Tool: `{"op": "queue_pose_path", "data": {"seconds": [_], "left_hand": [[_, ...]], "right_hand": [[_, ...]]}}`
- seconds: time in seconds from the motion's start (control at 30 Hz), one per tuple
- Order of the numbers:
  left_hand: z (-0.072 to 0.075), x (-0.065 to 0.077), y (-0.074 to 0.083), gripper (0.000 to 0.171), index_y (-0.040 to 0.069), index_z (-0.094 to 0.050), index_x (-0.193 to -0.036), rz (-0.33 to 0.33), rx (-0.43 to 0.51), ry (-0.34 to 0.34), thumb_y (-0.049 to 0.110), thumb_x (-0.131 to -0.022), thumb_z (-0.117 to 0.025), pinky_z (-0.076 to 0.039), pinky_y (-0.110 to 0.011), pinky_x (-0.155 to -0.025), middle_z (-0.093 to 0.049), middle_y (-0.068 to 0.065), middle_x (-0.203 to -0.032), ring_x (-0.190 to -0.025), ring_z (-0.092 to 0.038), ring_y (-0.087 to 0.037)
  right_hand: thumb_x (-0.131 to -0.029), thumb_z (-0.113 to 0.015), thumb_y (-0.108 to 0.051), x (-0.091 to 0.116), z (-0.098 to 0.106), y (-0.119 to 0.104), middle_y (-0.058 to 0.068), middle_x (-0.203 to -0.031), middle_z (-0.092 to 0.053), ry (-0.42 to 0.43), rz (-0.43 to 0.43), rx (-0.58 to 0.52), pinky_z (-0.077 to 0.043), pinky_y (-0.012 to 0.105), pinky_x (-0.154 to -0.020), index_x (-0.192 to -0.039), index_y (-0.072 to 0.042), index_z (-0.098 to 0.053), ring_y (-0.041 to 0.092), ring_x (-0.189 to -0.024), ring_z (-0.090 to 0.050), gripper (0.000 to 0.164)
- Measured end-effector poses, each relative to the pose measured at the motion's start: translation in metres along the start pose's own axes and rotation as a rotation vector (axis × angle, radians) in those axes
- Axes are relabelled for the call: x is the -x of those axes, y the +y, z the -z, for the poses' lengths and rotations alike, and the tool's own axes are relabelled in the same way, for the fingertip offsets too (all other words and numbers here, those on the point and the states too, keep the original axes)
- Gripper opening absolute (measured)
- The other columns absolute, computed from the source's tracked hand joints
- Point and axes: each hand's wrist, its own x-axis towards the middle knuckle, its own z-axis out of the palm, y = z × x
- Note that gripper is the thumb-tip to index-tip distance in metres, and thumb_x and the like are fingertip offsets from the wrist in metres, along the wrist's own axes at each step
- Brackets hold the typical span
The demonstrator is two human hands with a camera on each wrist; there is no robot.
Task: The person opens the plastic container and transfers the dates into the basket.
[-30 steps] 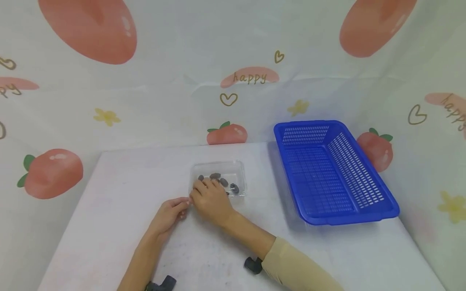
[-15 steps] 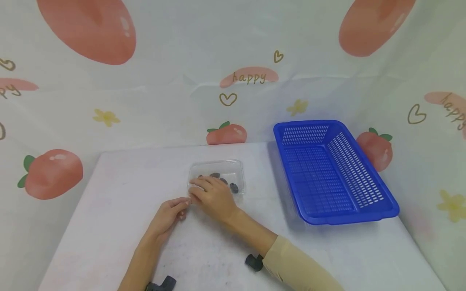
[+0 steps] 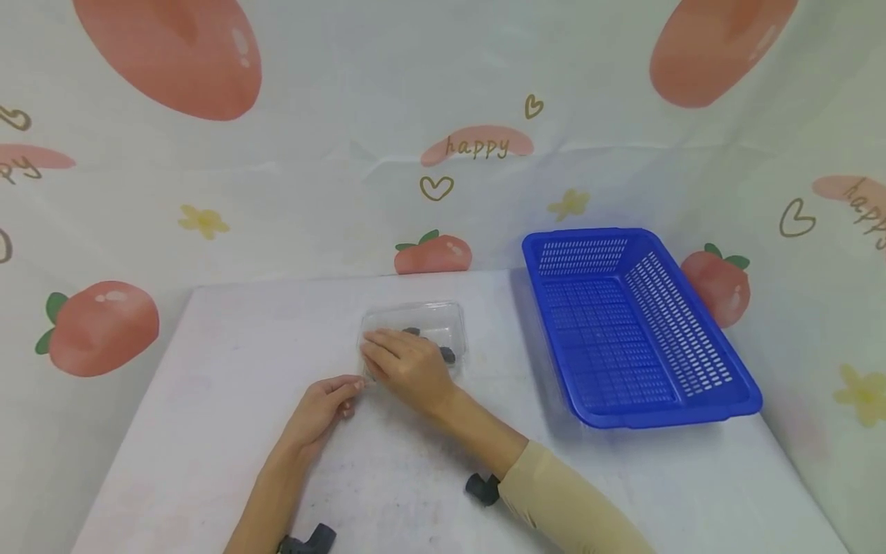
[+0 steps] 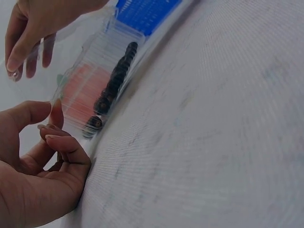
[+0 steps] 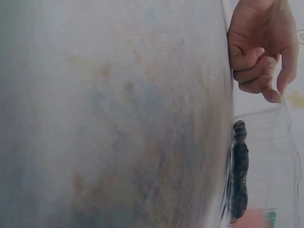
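A clear plastic box (image 3: 415, 307) on the white table holds several dark, wrinkled oval pieces (image 3: 447, 355); the left wrist view shows these pieces (image 4: 114, 83) along its bottom. My left hand (image 3: 321, 412) pinches the box's near left corner between thumb and finger, and the right wrist view shows this hand (image 5: 263, 52) at the corner too. Over the box's left part lies my right hand (image 3: 413, 371), its fingers side by side, hiding some pieces. In the left wrist view my right hand (image 4: 45, 21) hangs above the rim, thumb tip near a fingertip; I cannot tell whether it holds anything.
A blue perforated basket (image 3: 706, 415) stands on the right side of the table (image 3: 263, 331). Behind the table hangs a pale cloth (image 3: 311, 208) with fruit prints. A dark wrist device (image 3: 310, 540) shows on the left forearm, another wrist device (image 3: 482, 488) by the right sleeve.
My right hand's fingers have lifted from among the dark pieces and straightened over the box's left part, covering more pieces. The left hand stays at the corner.
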Motion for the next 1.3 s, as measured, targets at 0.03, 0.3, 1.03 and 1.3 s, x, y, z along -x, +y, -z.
{"op": "queue_pose_path", "data": {"seconds": [0.03,0.3,1.03,1.3], "left_hand": [[0.000,-0.001,0.001,0.033,-0.012,-0.062,-0.119,-0.003,-0.004,0.000,0.013,-0.096,-0.061,-0.046,-0.020,-0.064,-0.054,-0.002,-0.091,-0.079,-0.048,-0.012],[0.000,-0.002,0.001,0.035,-0.013,-0.062,-0.120,0.017,-0.016,0.000,0.014,-0.096,-0.061,-0.047,-0.020,-0.065,-0.052,0.000,-0.087,-0.078,-0.048,-0.011],[-0.005,-0.002,0.002,0.030,-0.010,-0.066,-0.113,0.006,-0.056,0.007,0.013,-0.094,-0.063,-0.044,-0.021,-0.062,-0.052,-0.002,-0.086,-0.074,-0.048,-0.012],[-0.006,-0.002,0.003,0.030,-0.008,-0.067,-0.114,0.019,-0.063,0.034,0.014,-0.094,-0.063,-0.045,-0.021,-0.064,-0.052,-0.001,-0.087,-0.075,-0.049,-0.012]], "right_hand": [[-0.087,-0.075,-0.014,0.000,0.000,0.001,0.003,-0.105,-0.074,-0.006,0.005,0.007,-0.054,0.025,-0.092,-0.099,-0.010,-0.078,0.016,-0.098,-0.071,0.013],[-0.087,-0.074,-0.012,-0.001,0.001,0.003,0.002,-0.106,-0.074,-0.018,-0.005,-0.003,-0.052,0.024,-0.094,-0.098,-0.011,-0.078,0.015,-0.099,-0.070,0.011],[-0.093,-0.070,-0.015,-0.024,0.005,0.009,0.000,-0.106,-0.074,-0.012,-0.143,-0.055,-0.055,0.022,-0.089,-0.098,-0.009,-0.075,0.013,-0.096,-0.070,0.009],[-0.094,-0.070,-0.028,-0.035,0.011,0.021,-0.003,-0.102,-0.075,-0.053,-0.119,0.051,-0.057,0.022,-0.081,-0.102,-0.015,-0.079,0.010,-0.091,-0.072,0.018]]}}
